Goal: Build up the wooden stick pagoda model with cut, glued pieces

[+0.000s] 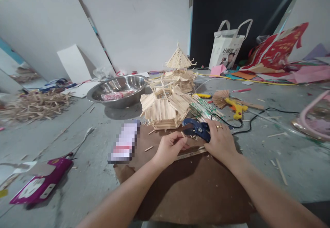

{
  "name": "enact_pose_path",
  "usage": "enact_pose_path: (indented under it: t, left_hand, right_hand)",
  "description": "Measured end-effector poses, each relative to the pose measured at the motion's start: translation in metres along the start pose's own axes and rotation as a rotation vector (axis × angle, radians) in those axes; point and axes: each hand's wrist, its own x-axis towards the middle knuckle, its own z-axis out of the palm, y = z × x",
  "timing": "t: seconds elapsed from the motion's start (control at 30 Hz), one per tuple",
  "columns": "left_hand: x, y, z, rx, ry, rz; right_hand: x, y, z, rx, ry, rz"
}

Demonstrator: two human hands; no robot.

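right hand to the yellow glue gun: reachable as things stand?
Probably yes: the glue gun lies close beyond the right hand, only black cord seen between. But that hand holds blue cutters, which it would likely have to put down first.

Sundries, grey work surface (85,173).
Far edge: printed white tote bag (224,52), upright; red bag (281,47) to its right; loose coloured paper (244,75) before both. Nearer than that edge: steel basin (136,83) containing a pink-and-white packet (117,95). Toward the left edge: purple box (59,173), white-marked. Toward the right: pink-framed article (316,119), partly visible.
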Motion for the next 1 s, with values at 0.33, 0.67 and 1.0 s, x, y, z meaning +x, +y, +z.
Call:
enact_pose_path:
  t: [0.33,0.67,1.0]
  left_hand:
    - [0.0,0.0,-0.003,-0.217,-0.034,0.043]
    - [0.001,0.003,0.0,-0.085,0.0,-0.022]
    - [-0.003,-0.001,-0.001,0.111,-0.032,0.1]
  right_hand:
    - [0.003,0.002,-0.006,0.101,0.085,0.041]
    - [0.009,0.05,-0.045,1.904,-0.351,0.472]
    - [0.005,0.014,-0.029,1.446,-0.448,0.45]
